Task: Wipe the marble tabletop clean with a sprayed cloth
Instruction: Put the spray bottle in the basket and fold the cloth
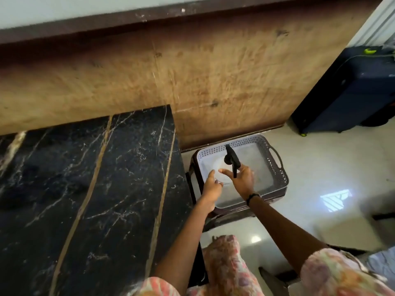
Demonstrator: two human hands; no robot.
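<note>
The person is leaning over a grey tray [275,167] that is sitting on a low dark stool [230,214] just right of the counter [89,189], so the supplies are staying off the marble that is to be wiped. The right hand [241,178] is gripping a spray bottle [232,161] by its neck, thumb curled round one side; the black trigger head is standing up above the knuckles and pointing away, and the clear body below is hard to make out. The left hand [210,186] is reaching in beside it, its fingers curled toward something pale and translucent. This could be the cloth or the bottle's body; blur is hiding which, so whether that hand is holding anything cannot be told.

Judging by the pose, the two hands are coming together over the tray so that any spray lands on the cloth or in the tray, not on the floor [320,163]. The counter's black veined top is lying unwiped so far. A dark suitcase [352,88] is standing against the wall, well apart.
</note>
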